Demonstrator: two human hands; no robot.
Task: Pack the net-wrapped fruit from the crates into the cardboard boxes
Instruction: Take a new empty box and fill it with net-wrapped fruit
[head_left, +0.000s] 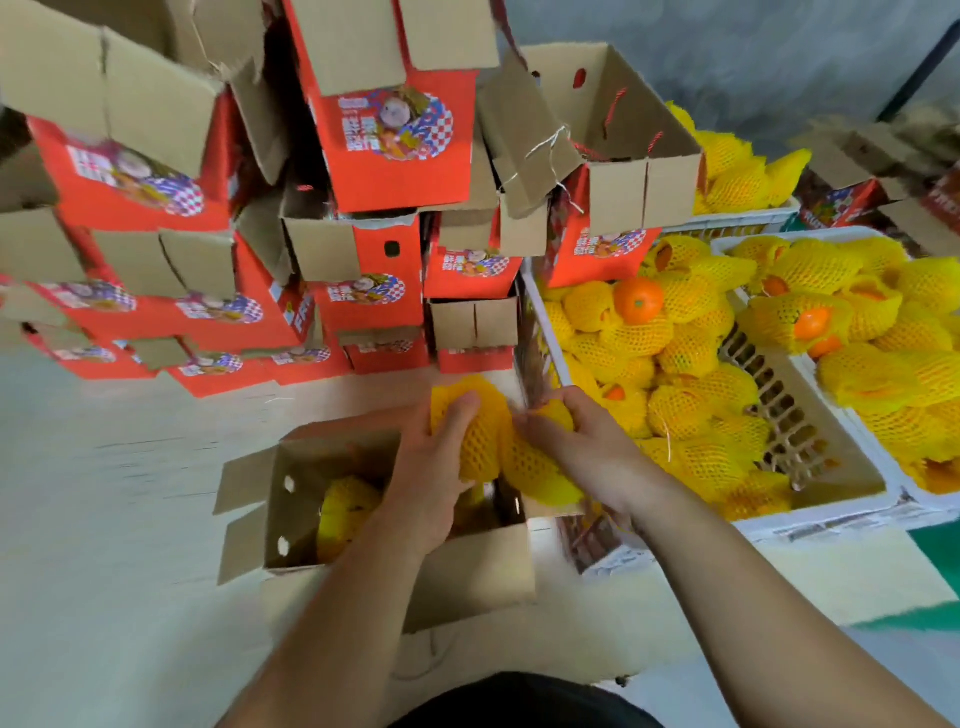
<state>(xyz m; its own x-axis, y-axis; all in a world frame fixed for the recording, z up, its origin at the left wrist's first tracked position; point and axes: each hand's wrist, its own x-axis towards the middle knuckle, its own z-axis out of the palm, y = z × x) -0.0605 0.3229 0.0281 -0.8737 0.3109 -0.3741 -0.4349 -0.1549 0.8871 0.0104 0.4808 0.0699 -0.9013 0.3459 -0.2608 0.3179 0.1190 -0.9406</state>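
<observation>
An open cardboard box (467, 566) stands on the floor in front of me, with a yellow net-wrapped fruit (345, 506) lying inside at its left. Above the box's far right corner my left hand (431, 473) grips one yellow-netted fruit (480, 441). My right hand (582, 447) holds a second netted fruit (540, 467) right beside it, the two fruits touching. To the right, a white plastic crate (821, 512) holds several more netted oranges (680, 364).
A second white crate (722, 244) full of netted fruit sits at the far right, with a third one (769, 213) behind. Stacks of red and brown cardboard boxes (384, 140) pile up on the left and centre. Pale floor lies to the left of the open box.
</observation>
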